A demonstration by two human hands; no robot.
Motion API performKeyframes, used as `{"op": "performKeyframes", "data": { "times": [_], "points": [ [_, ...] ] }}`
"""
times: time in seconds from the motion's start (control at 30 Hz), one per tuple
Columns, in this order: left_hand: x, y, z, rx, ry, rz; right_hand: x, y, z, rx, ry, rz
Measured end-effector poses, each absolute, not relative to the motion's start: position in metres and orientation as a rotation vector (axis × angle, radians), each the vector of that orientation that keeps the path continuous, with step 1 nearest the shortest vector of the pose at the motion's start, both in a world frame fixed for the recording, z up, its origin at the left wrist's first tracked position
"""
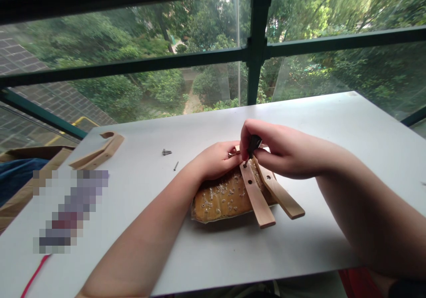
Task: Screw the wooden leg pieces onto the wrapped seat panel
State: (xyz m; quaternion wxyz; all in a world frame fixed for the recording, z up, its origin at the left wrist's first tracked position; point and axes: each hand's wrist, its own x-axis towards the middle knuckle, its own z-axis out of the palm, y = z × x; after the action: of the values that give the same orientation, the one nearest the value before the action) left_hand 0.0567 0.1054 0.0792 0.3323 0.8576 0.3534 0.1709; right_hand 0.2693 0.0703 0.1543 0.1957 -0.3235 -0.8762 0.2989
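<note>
A wooden strip (255,198) with dark screw holes lies tilted across a worn, plastic-wrapped brown pad (221,200). Beside it, a second wooden strip (286,198) runs nearly parallel, and both stick out past the pad's near edge. My right hand (282,149) is closed around the dark handle of a screwdriver (254,143), whose tip points down at the upper hole of the first strip. At the far end of that strip, my left hand (221,158) is closed on the wood; its fingertips are partly hidden behind my right hand.
Several screws (166,152) and one loose screw (176,166) lie on the white table (186,262). A hooked wooden piece (103,154) sits at the far left, near a pixelated item (73,211) and a red cord (35,273). Beyond the table's left edge is a cardboard box (36,187).
</note>
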Motion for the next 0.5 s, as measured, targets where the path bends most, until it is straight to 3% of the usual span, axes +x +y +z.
{"op": "performKeyframes", "data": {
  "times": [0.5],
  "points": [
    [0.0557, 0.1043, 0.0793, 2.221, 0.948, 0.438, 0.2778, 0.0754, 0.1561, -1.004, -2.579, 0.539]
  ]
}}
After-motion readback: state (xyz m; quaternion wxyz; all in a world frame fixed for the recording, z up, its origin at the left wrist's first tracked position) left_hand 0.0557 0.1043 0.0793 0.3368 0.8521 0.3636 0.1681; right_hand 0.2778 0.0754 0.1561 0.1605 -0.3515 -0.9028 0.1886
